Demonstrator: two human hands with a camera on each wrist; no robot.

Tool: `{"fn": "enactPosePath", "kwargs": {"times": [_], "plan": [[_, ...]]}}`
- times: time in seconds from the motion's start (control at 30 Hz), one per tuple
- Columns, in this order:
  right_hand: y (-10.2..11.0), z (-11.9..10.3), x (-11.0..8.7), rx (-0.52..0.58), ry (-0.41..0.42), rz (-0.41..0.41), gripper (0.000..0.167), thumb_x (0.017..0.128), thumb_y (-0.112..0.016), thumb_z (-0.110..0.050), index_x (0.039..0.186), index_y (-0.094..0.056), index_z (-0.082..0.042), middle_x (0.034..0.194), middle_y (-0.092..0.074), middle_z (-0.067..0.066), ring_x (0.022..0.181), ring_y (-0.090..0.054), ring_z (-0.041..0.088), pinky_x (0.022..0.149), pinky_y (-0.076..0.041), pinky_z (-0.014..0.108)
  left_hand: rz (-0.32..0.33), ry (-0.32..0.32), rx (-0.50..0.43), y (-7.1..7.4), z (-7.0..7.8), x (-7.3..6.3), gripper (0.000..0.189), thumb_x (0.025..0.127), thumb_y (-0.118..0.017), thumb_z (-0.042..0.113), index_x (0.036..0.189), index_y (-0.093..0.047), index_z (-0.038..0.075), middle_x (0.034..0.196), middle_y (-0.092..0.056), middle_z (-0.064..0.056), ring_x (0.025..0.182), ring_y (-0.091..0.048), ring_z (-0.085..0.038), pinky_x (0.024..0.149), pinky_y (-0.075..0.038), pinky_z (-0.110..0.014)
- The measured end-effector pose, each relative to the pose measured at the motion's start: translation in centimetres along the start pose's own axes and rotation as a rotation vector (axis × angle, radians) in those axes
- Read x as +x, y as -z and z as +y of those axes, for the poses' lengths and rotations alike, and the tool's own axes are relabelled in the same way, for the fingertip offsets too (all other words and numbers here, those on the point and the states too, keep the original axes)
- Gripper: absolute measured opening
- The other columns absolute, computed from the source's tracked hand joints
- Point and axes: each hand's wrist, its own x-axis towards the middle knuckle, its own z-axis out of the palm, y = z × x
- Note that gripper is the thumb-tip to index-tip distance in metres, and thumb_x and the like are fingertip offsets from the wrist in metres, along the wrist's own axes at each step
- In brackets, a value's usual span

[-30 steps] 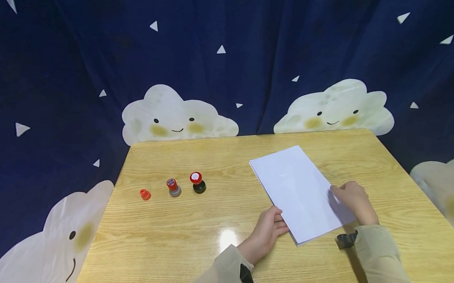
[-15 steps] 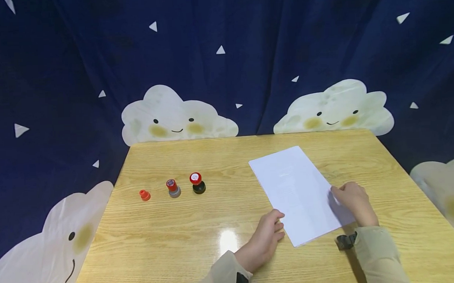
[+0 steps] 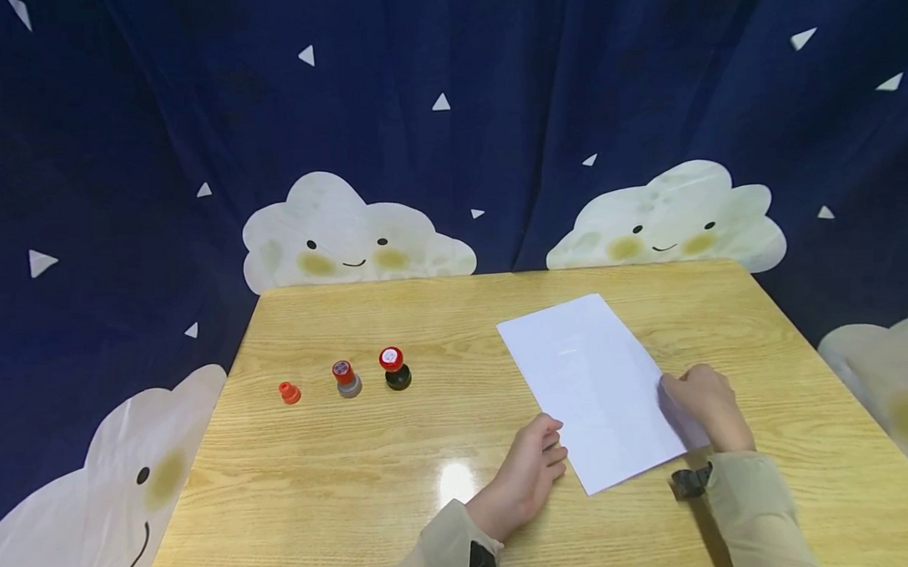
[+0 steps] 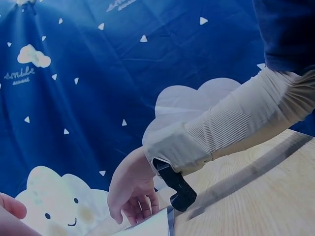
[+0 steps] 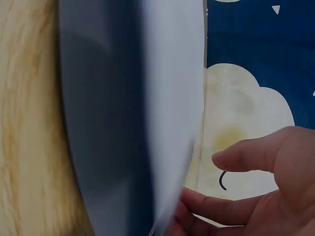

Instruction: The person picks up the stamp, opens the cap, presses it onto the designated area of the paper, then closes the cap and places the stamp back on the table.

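Several white paper sheets (image 3: 593, 387) lie slanted in a stack on the right part of the table. My left hand (image 3: 521, 477) is at their lower left edge, its fingers relaxed and the tips close to or touching the edge. My right hand (image 3: 706, 400) holds the right edge near the lower corner. In the right wrist view the paper (image 5: 172, 73) looks bent and blurred, with the right hand's fingers (image 5: 216, 209) partly behind its edge and the thumb apart. The left wrist view shows the right hand (image 4: 135, 182) over the paper (image 4: 152, 226).
On the left stand a small red cap-like piece (image 3: 289, 393), a red and grey stamp (image 3: 346, 377) and a red-topped black stamp (image 3: 395, 369). They sit on the wooden table (image 3: 340, 471). A dark blue curtain (image 3: 416, 68) with clouds hangs behind.
The left hand has drawn slightly left, its fingers no longer reaching under the paper edge. The paper's lower left edge has shifted slightly and looks more even. The right hand stays almost still.
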Motion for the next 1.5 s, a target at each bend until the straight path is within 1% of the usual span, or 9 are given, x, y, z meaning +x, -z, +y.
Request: {"fn": "enactPosePath", "kwargs": {"times": [0.2,0.4,0.53,0.77,0.93,1.07,1.27,1.4,1.5], "plan": [[-0.1,-0.4,-0.2,0.009,-0.005,0.000,0.041,0.093,-0.049,-0.027,0.087,-0.061,0.011,0.076,-0.058,0.019,0.068,-0.053,0.029,0.053,-0.044,0.034,0.010,0.005,-0.002,0.0,0.0,-0.1,0.080,0.089,-0.050,0.023,0.145,-0.014,-0.020,0.146,-0.021,-0.043,0.137,-0.023,-0.059,0.116,-0.022,-0.061],[-0.1,-0.8,-0.1,0.008,-0.010,0.002,0.042,0.094,-0.049,-0.028,0.089,-0.061,0.012,0.077,-0.058,0.021,0.070,-0.054,0.031,0.055,-0.046,0.037,0.004,0.011,-0.015,-0.1,0.2,-0.2,0.084,0.088,-0.051,0.024,0.147,-0.009,-0.020,0.148,-0.017,-0.043,0.137,-0.021,-0.060,0.116,-0.019,-0.061],[-0.3,-0.7,-0.4,0.051,-0.006,-0.016,0.044,0.095,-0.049,-0.028,0.098,-0.059,0.015,0.084,-0.060,0.024,0.073,-0.056,0.032,0.057,-0.048,0.037,-0.002,0.021,-0.016,0.0,0.4,-0.3,0.085,0.088,-0.051,0.025,0.147,-0.009,-0.019,0.149,-0.017,-0.043,0.137,-0.021,-0.060,0.117,-0.019,-0.061],[-0.8,-0.3,-0.6,0.104,0.018,-0.018,0.043,0.098,-0.047,-0.031,0.089,-0.058,0.009,0.076,-0.056,0.017,0.066,-0.054,0.027,0.053,-0.043,0.033,-0.007,0.029,0.000,0.1,0.5,-0.3,0.082,0.089,-0.050,0.026,0.147,-0.012,-0.017,0.149,-0.018,-0.042,0.137,-0.023,-0.059,0.116,-0.020,-0.062],[-0.7,-0.2,-0.5,0.100,0.020,-0.029,0.050,0.101,-0.043,-0.037,0.092,-0.057,0.010,0.080,-0.056,0.019,0.070,-0.055,0.028,0.055,-0.045,0.033,0.006,0.028,-0.008,0.1,0.5,-0.3,0.079,0.089,-0.051,0.025,0.146,-0.017,-0.017,0.148,-0.019,-0.042,0.136,-0.024,-0.060,0.115,-0.021,-0.062],[-0.6,0.1,-0.1,0.112,-0.001,-0.013,0.044,0.100,-0.045,-0.034,0.091,-0.056,0.008,0.082,-0.056,0.019,0.073,-0.054,0.029,0.056,-0.045,0.032,0.004,0.028,-0.012,0.1,0.4,-0.3,0.076,0.089,-0.049,0.025,0.146,-0.019,-0.015,0.148,-0.019,-0.042,0.136,-0.023,-0.059,0.116,-0.020,-0.062],[-0.4,1.5,0.8,0.142,0.019,-0.003,0.043,0.097,-0.050,-0.026,0.108,-0.056,0.015,0.099,-0.058,0.029,0.090,-0.056,0.038,0.068,-0.048,0.040,-0.010,0.031,-0.010,0.2,0.5,-0.4,0.075,0.090,-0.049,0.026,0.147,-0.020,-0.015,0.149,-0.018,-0.042,0.137,-0.023,-0.059,0.116,-0.020,-0.063],[-0.1,2.3,1.4,0.200,0.008,-0.058,0.051,0.098,-0.052,-0.027,0.123,-0.052,0.018,0.120,-0.053,0.036,0.109,-0.052,0.046,0.087,-0.048,0.052,-0.015,0.027,-0.009,0.3,0.5,-0.4,0.073,0.091,-0.048,0.026,0.146,-0.022,-0.015,0.149,-0.018,-0.042,0.136,-0.023,-0.060,0.115,-0.020,-0.063],[0.0,2.6,1.7,0.255,-0.025,-0.094,0.052,0.098,-0.055,-0.026,0.127,-0.050,0.017,0.125,-0.050,0.035,0.114,-0.049,0.044,0.092,-0.045,0.053,-0.021,0.026,-0.009,0.3,0.5,-0.3,0.071,0.091,-0.047,0.026,0.145,-0.024,-0.015,0.148,-0.018,-0.042,0.136,-0.022,-0.061,0.115,-0.019,-0.064]]}}
